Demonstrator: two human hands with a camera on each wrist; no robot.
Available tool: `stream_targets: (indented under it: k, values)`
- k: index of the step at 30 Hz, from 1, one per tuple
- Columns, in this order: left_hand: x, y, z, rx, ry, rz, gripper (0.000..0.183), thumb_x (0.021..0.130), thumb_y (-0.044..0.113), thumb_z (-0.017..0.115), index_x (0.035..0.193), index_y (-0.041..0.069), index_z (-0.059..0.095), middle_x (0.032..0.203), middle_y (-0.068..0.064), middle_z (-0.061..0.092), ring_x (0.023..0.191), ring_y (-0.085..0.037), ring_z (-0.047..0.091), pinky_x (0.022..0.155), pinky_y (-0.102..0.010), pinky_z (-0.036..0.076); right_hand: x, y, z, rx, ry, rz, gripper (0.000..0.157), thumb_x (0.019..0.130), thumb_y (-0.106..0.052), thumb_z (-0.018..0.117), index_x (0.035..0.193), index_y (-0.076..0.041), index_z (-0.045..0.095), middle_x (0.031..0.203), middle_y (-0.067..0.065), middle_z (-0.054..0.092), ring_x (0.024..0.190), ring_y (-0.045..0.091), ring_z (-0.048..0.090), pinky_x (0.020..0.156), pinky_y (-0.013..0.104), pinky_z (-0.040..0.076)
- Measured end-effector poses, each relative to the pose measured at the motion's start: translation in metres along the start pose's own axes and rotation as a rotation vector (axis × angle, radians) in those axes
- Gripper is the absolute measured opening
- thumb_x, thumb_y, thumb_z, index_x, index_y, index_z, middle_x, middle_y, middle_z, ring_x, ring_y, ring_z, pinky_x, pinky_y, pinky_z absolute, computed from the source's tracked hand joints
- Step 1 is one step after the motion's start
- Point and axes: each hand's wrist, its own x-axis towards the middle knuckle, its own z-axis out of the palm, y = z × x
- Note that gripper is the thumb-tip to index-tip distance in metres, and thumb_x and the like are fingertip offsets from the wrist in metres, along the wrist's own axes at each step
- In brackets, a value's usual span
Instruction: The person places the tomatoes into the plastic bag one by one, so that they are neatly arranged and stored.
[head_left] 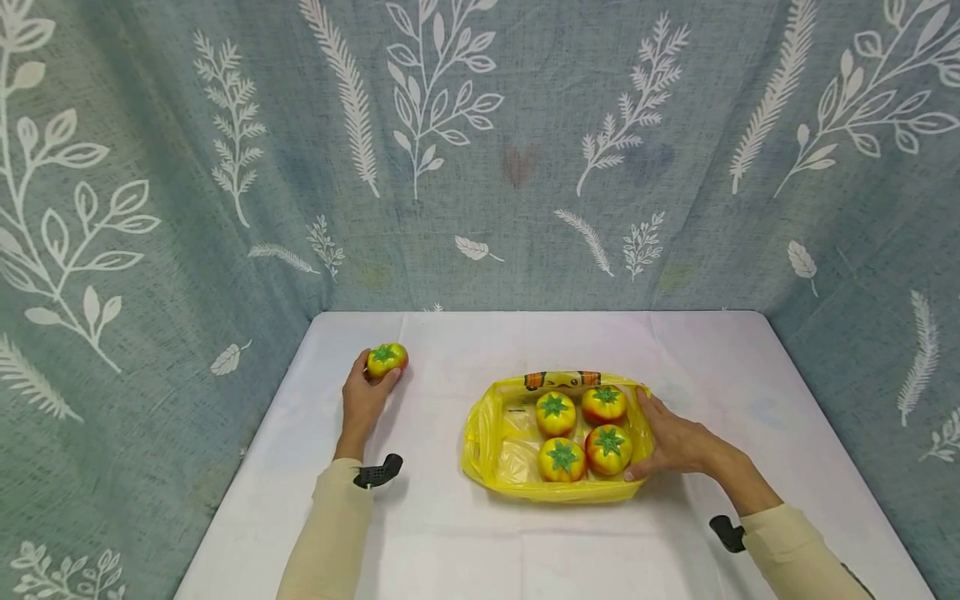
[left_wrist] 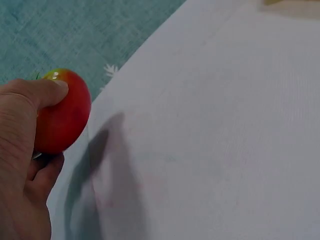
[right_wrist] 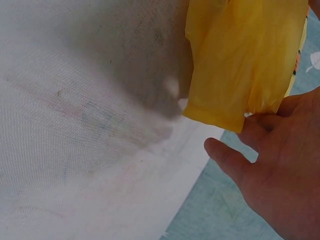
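Note:
My left hand [head_left: 365, 404] pinches a glossy tomato [head_left: 387, 359] by its sides at the table's far left. Its green, star-shaped top faces up in the head view, and its red side [left_wrist: 70, 112] shows in the left wrist view, thumb laid across it. A yellow plastic bag [head_left: 487, 442] lies mouth up right of the table's middle. Several similar tomatoes [head_left: 563, 459] sit together in its right half. At its right end my right hand [head_left: 678, 442] touches the bag with thumb and fingers spread; some fingertips are hidden behind the yellow plastic [right_wrist: 235, 65] in the right wrist view.
A white cloth [head_left: 450, 558] covers the table under the bag. Grey-green curtains [head_left: 517, 167] with white leaf prints hang behind the table and along both sides. A small black device [head_left: 378, 472] sits at the left wrist, another [head_left: 727, 533] at the right.

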Motion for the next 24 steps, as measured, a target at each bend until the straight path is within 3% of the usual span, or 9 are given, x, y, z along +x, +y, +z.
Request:
stream_targets:
  k: [12, 24]
  values:
    - [-0.003, 0.028, 0.006, -0.06, -0.065, 0.116, 0.077, 0.093, 0.026, 0.075, 0.155, 0.001, 0.036, 0.152, -0.022, 0.043, 0.133, -0.037, 0.05, 0.112, -0.045, 0.041, 0.001, -0.001, 0.0, 0.009, 0.007, -0.005, 0.146, 0.062, -0.063, 0.088, 0.159, 0.006, 0.003, 0.161, 0.035, 0.008, 0.141, 0.057, 0.027, 0.105, 0.073, 0.031]
    - [-0.02, 0.057, 0.02, -0.049, -0.169, 0.22, 0.079, 0.09, 0.033, 0.078, 0.153, 0.003, 0.04, 0.148, -0.021, 0.048, 0.13, -0.038, 0.053, 0.108, -0.047, 0.045, 0.001, 0.0, 0.002, 0.019, 0.008, -0.021, 0.145, 0.063, -0.063, 0.087, 0.158, 0.006, 0.002, 0.162, 0.034, 0.008, 0.142, 0.057, 0.026, 0.106, 0.074, 0.03]
